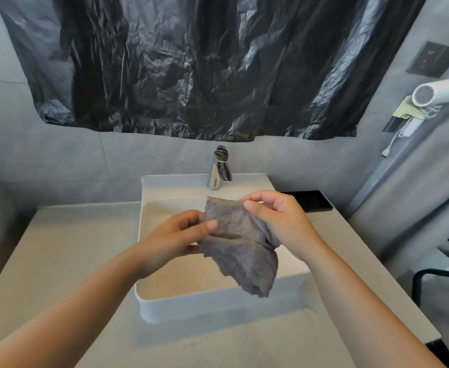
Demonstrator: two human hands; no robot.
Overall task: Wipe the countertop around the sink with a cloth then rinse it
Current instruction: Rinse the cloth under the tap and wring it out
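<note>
Bathroom countertop (67, 251) dry-looking; both hands, left hand (177, 236) and right hand (276, 221), pinch grey cloth (240, 248) over sink (191, 301). Faucet (219, 168) off. Likely unfolding; next, press cloth flat to counter.

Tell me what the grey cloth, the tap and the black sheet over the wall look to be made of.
Grey cloth: soft, fuzzy fabric, likely microfibre or terry; nappy surface, limp drape. Shiny tap: polished metal, probably chrome-plated; mirror reflections. Black sheet: thin glossy plastic film; sharp crinkles and highlights.
</note>
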